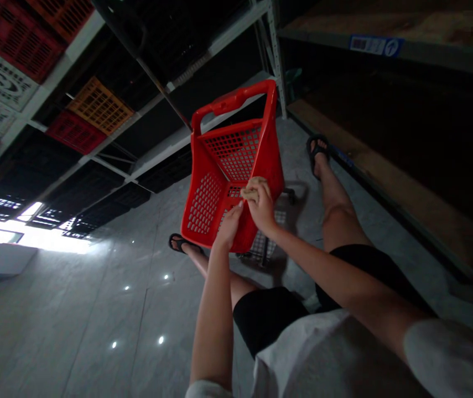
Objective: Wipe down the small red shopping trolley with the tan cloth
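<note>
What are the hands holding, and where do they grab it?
Both hands meet at the near top rim of the red basket. The right hand presses a small tan pad there; the left hand touches the rim just beside it.

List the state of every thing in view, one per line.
Red shopping basket: empty, upright on the floor, handle raised.
Left hand: fingers on the basket's near rim.
Right hand: closed on a small tan cloth at the rim.
Shelf crates: stacked on racks.
</note>
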The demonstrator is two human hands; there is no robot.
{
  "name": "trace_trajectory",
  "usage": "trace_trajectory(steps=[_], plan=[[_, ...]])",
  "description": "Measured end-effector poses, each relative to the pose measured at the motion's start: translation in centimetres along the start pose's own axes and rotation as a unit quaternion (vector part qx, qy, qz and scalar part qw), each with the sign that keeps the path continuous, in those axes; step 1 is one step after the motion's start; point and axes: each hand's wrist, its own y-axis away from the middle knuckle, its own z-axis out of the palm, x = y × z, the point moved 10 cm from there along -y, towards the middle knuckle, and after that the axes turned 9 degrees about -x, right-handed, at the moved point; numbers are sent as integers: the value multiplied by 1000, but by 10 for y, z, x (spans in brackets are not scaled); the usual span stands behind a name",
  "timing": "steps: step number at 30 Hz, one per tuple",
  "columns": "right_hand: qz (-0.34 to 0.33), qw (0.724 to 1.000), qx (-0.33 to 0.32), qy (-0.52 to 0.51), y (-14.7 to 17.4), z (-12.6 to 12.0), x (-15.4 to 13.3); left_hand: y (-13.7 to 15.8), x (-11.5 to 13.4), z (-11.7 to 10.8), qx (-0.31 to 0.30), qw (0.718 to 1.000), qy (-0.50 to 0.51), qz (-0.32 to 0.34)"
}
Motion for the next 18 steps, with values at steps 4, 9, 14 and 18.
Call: trace_trajectory(steps=[4,9,14,18], plan=[[88,991,-97,-30,118,34,47,4,0,2,-11,1000,23,4],[98,988,-86,-84,115,29,26,3,-4,-1,-8,998,66,12],[-20,994,-2,-107,58,9,-27,-1,-5,8,-31,991,128,24],[-17,998,-52,-45,106,20,13,0,-5,11,-11,992,128,-6]])
